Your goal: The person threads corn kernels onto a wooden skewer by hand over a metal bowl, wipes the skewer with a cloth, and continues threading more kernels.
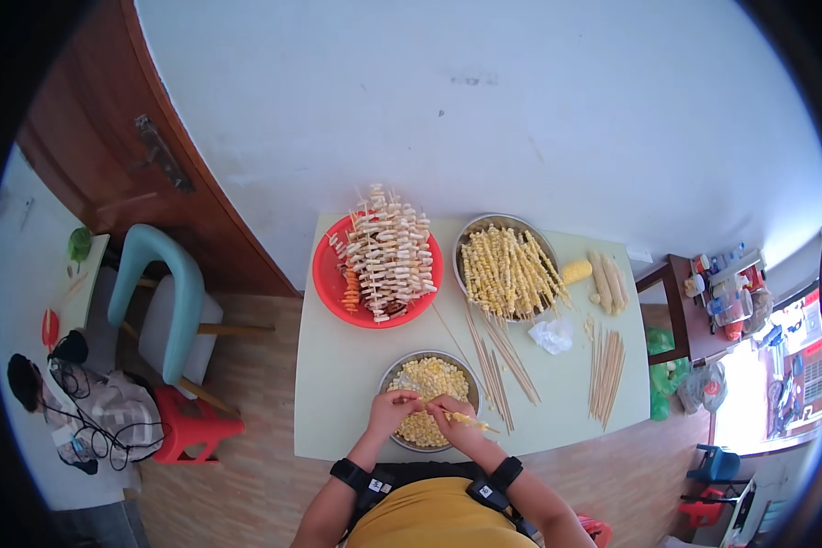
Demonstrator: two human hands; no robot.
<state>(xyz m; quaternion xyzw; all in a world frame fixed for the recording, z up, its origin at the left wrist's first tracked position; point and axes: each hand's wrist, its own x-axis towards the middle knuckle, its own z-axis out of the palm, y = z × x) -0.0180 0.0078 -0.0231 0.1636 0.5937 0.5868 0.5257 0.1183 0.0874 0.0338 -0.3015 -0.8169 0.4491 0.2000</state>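
Note:
Both hands are over a metal bowl (429,370) of loose yellow corn pieces at the table's front edge. My right hand (454,418) is closed on a skewer with corn pieces on it, which points to the right. Close beside it, on the left, my left hand (395,411) has its fingers pinched together near the skewer's other end; what is between them is too small to make out. Bare wooden skewers (493,379) lie to the right of the bowl.
On the pale table (338,384) stand a red basin (321,274) of white-piece skewers and a metal bowl (498,219) of corn skewers. Farther right are pale cobs (609,281), crumpled white paper (552,335) and more skewers (605,376). A blue chair (184,292) stands left.

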